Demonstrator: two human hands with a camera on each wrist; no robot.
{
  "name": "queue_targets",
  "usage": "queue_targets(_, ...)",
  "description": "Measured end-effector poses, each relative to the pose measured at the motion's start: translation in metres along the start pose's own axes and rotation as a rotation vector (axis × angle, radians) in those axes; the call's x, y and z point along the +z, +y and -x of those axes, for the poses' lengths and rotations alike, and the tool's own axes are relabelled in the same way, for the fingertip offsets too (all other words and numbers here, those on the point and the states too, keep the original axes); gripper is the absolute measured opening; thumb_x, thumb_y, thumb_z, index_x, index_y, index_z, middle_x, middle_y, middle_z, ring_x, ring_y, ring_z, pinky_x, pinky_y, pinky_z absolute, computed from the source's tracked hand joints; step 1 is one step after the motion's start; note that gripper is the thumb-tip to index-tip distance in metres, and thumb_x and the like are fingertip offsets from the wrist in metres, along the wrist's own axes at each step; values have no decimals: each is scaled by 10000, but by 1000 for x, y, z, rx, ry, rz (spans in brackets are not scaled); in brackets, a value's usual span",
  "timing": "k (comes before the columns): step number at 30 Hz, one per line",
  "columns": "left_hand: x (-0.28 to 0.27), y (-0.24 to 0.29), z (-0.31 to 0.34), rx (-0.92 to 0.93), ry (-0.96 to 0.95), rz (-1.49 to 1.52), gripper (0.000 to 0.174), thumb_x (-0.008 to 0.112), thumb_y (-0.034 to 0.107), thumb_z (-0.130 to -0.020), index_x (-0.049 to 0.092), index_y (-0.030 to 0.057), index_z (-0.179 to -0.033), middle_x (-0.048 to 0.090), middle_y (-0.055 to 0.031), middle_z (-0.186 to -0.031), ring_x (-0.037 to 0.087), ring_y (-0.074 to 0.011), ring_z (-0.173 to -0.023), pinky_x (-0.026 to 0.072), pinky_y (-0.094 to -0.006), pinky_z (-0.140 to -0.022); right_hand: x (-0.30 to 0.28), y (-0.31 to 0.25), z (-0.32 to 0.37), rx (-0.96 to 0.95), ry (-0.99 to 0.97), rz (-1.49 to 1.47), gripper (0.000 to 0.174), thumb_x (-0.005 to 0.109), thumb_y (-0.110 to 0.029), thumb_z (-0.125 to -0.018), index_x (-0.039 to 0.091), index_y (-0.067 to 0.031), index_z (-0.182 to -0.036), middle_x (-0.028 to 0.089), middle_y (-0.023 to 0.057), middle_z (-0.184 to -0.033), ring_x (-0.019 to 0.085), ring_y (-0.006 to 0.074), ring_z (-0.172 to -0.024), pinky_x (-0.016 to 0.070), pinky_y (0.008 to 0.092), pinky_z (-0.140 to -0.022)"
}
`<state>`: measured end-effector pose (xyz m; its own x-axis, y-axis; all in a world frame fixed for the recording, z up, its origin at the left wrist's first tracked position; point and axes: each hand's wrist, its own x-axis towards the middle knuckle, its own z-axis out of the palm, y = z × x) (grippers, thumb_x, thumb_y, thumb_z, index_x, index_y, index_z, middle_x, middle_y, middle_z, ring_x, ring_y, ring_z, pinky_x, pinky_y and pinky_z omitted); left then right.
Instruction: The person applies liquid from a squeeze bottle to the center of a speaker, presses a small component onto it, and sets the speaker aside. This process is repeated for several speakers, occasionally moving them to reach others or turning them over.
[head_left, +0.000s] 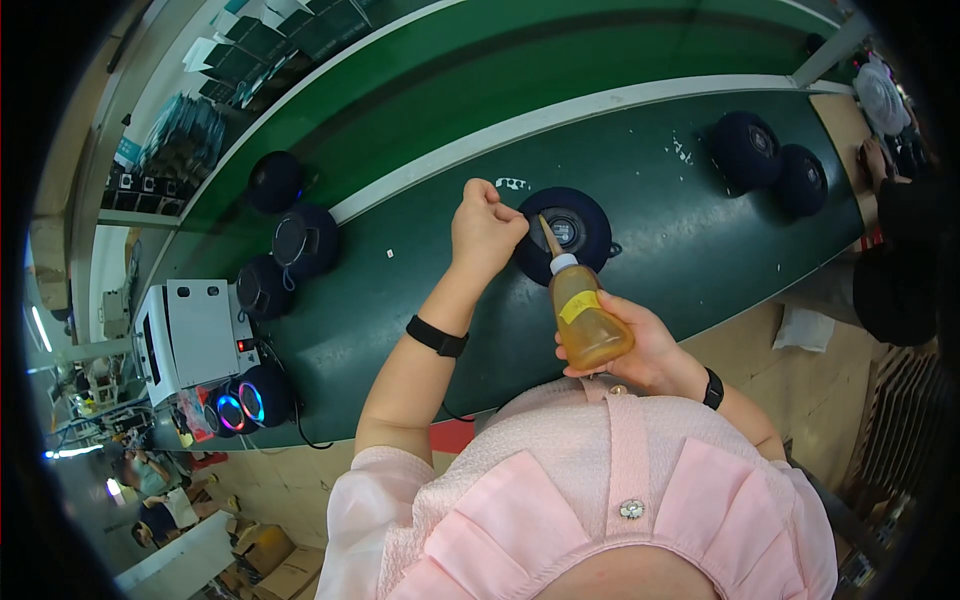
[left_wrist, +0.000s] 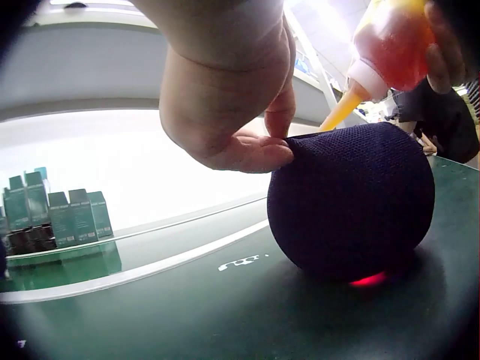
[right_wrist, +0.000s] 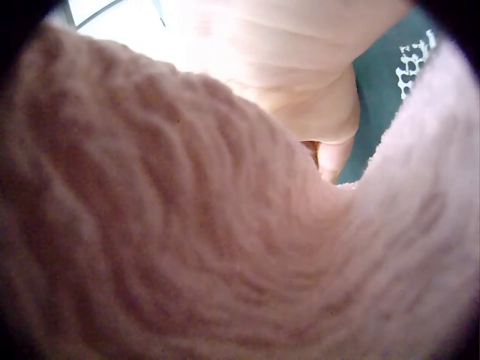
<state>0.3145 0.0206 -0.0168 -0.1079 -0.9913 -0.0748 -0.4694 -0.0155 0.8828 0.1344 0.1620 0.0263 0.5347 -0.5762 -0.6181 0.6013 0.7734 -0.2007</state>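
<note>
A round, dark blue, mesh-covered speaker stands on the green bench, its circular end facing up. My left hand pinches the upper edge of its fabric cover; the left wrist view shows thumb and fingertips right at that rim. In my right hand I grip a squeeze bottle of amber liquid, with a yellow label and a white collar. Its long tapered nozzle points at the inside of the rim. A red glow shows under the speaker in the left wrist view. Pink cloth fills most of the right wrist view.
Several similar speakers stand left and right on the bench. A white machine and a speaker with lit rings are at the left end. White spots lie behind the speaker. Another person's arm is at far right.
</note>
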Motion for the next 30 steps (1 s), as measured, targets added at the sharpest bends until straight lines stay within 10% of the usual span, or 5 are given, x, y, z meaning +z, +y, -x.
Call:
queue_targets(23, 23, 4, 31, 2, 23, -58, 283, 655, 90, -692, 428, 50, -856, 593, -73, -638, 592, -212, -565, 472, -315, -548, -6, -8, 13, -30, 18, -32, 501, 346, -429, -917, 439, -34, -1210, 566, 222, -1051, 607, 348, -906, 517, 498, -738)
queue_targets(30, 14, 42, -17, 428, -177, -112, 232, 636, 23, -719, 453, 28, -861, 627, -88, -755, 637, -184, -706, 499, -288, -643, -13, -8, 17, -75, 31, -15, 532, 354, -442, -910, 429, -9, -1211, 554, 233, -1065, 606, 351, -911, 523, 491, -740)
